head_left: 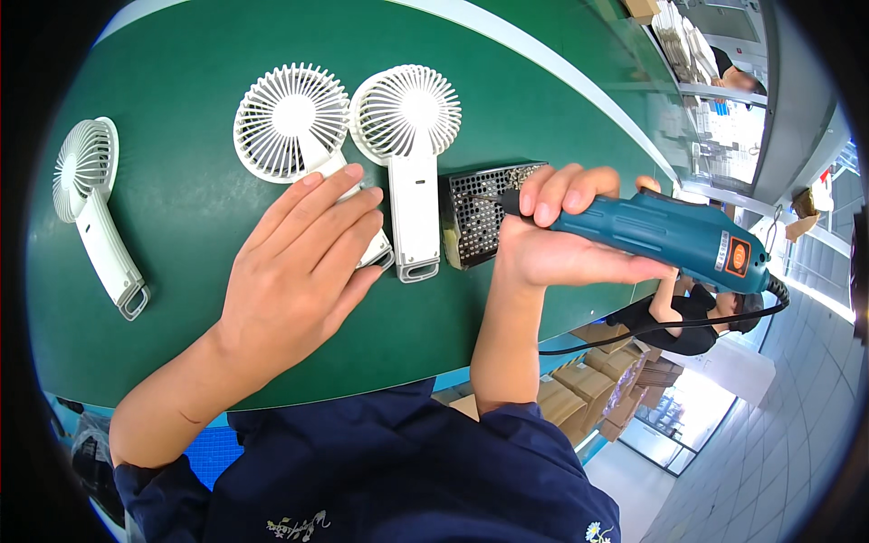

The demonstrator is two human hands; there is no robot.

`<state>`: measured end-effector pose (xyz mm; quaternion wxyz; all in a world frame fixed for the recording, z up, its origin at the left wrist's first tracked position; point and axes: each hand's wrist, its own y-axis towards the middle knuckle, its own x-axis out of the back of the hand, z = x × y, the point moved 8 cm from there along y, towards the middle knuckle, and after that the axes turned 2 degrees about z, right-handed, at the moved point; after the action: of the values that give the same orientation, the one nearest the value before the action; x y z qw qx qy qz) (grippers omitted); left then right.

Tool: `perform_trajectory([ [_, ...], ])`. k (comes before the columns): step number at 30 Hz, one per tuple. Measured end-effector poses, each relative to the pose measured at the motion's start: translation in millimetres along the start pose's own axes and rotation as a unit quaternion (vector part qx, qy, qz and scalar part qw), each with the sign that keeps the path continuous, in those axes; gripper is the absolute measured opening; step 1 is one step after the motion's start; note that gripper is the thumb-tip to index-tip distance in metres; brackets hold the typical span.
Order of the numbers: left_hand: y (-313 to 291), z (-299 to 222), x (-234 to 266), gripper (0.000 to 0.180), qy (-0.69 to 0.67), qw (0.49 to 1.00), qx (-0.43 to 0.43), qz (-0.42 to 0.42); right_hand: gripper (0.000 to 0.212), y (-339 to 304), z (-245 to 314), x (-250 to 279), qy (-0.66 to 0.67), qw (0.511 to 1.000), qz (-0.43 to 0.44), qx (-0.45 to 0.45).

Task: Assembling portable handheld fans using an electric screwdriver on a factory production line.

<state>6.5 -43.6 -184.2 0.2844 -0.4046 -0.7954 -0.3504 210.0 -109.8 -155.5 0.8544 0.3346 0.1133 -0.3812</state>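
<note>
My left hand (303,249) lies over the handle of a white handheld fan (291,118), its fingers stretched out and covering much of that handle. Close on the right, a second white handheld fan (415,208) lies with its handle toward me, its round grille touching or nearly touching the first one's. My right hand (566,222) is wrapped round a teal electric screwdriver (652,233), held level with its bit pointing left. The bit is over a black perforated screw tray (466,231), where small screws sit along the far edge; whether it touches them I cannot tell.
A third white fan (109,244) lies at the left of the green table (181,335). A black cord (670,324) trails from the screwdriver's rear. Cardboard boxes (584,389) stand beyond the table at the lower right, and another person (692,321) is near them.
</note>
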Motion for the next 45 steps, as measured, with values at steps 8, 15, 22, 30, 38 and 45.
perform_trajectory([
  [8, 6, -1, 4, 0.051, -0.02, 1.0, 0.002, 0.018, 0.081, 0, 1, -13, -0.047, 0.999, 0.021, -0.001],
  [15, -2, 0, -1, 0.06, -0.019, 0.999, -0.009, 0.035, 0.086, -14, -11, -4, -0.038, 0.998, 0.043, -0.02],
  [22, 7, -1, 11, 0.061, -0.018, 0.998, -0.006, 0.054, 0.085, -11, -13, -2, -0.017, 0.999, 0.005, -0.027],
  [30, 8, 3, -1, 0.057, -0.017, 0.999, -0.033, 0.029, 0.086, -7, 34, -11, 0.025, 0.998, -0.019, 0.06],
  [38, 6, 2, -5, 0.056, -0.032, 0.999, -0.034, 0.006, 0.072, -50, 42, -69, 0.12, 0.976, 0.181, 0.001],
  [45, 7, 6, -4, 0.055, -0.044, 0.998, -0.032, -0.014, 0.07, -61, 26, -88, 0.114, 0.965, 0.235, -0.02],
])
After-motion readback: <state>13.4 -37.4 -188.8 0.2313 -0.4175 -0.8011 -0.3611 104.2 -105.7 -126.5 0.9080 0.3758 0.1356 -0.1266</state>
